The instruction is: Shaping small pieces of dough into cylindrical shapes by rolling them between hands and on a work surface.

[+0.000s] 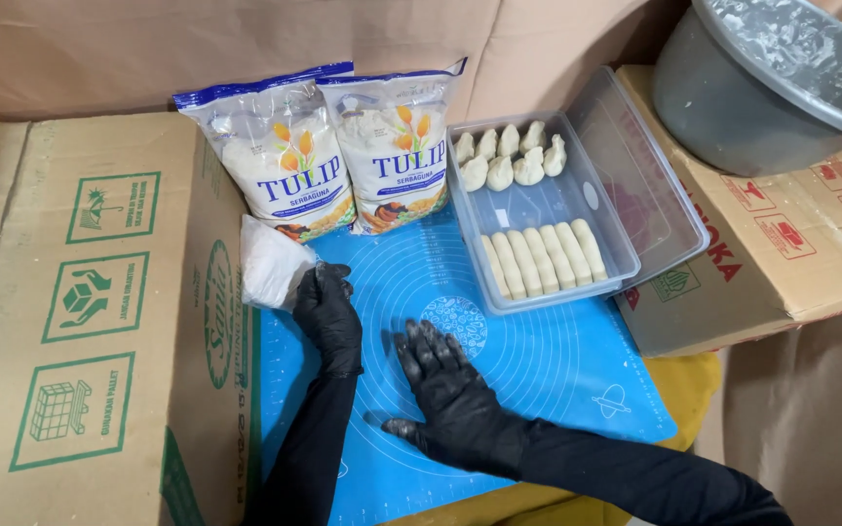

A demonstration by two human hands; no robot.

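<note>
Fingers of left hand pinch white bag; right hand fingers spread on mat.

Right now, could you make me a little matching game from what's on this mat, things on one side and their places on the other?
Things:
1. left hand
2. right hand
3. dumplings
4. bucket

Places:
A. on the carton at right
B. flat on the blue mat
C. in the clear tray
D. touching the small white bag

Pairs: 1-D, 2-B, 3-C, 4-A
</note>
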